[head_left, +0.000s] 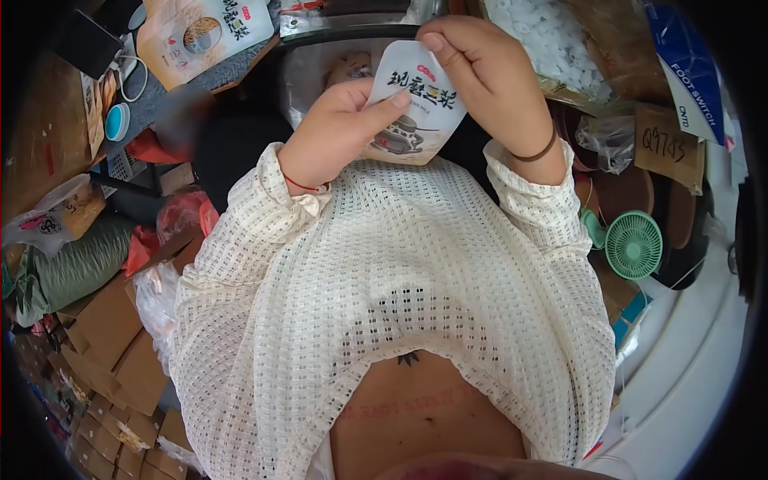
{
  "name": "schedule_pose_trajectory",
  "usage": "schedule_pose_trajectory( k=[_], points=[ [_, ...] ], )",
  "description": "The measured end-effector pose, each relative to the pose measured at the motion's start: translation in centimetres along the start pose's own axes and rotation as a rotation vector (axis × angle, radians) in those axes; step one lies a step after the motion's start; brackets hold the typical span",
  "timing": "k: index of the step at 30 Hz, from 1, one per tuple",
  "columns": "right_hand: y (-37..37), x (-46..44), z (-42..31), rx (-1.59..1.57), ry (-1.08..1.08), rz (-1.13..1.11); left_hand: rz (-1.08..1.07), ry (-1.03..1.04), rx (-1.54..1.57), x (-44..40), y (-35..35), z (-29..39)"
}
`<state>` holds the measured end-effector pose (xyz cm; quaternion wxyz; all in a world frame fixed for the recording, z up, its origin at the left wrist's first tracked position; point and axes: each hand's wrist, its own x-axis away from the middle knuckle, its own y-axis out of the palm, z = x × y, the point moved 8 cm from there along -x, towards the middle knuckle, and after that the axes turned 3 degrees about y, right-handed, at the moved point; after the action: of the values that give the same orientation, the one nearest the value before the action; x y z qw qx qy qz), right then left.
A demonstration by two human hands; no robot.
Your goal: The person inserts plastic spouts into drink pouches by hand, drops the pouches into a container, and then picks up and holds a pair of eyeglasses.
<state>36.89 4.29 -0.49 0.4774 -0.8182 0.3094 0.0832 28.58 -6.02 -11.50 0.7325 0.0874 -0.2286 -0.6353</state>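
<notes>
A white soy milk pouch (410, 112) with black Chinese lettering and a printed grinder is held up in front of my chest, tilted slightly. My left hand (332, 132) grips its left edge, with the thumb pressed flat on the printed face and the other fingers behind. At the top right corner, my right hand (492, 84) is closed on the pouch's edge, thumb and fingers together; part of that corner is hidden under it. Beyond the pouch is a metal machine part (352, 18), and a clear plastic bag (308, 76) hangs below it.
Another printed pouch (204, 36) lies on the grey mat at upper left. Many small white plastic pieces (544, 44) fill a box at upper right. A blue foot switch box (684, 76), a green fan (634, 245) and cardboard boxes (108, 336) stand around me.
</notes>
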Motion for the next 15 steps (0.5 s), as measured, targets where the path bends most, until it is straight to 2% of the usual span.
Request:
schedule_pose_trajectory(
  k=[1, 4, 8, 9, 13, 15],
  points=[
    [-0.4, 0.1, 0.4, -0.057, 0.117, -0.034, -0.013, -0.015, 0.047, -0.1, 0.4, 0.0],
    [-1.8, 0.6, 3.1, -0.447, 0.388, 0.129, -0.042, -0.022, -0.203, -0.8, -0.5, -0.2],
    [-1.0, 0.5, 1.2, -0.222, 0.244, 0.045, -0.035, -0.064, -0.16, -0.7, 0.2, -0.3],
    [-1.8, 0.3, 0.6, 0.021, 0.097, 0.083, -0.04, -0.075, -0.089, -0.7, 0.4, -0.7],
    [-0.9, 0.7, 2.2, -0.036, 0.189, -0.129, -0.072, -0.109, 0.03, -0.7, 1.2, -1.0],
    [-2.1, 0.6, 2.0, -0.013, 0.112, -0.032, -0.095, -0.12, 0.043, -0.8, 1.3, -1.5]
  ],
)
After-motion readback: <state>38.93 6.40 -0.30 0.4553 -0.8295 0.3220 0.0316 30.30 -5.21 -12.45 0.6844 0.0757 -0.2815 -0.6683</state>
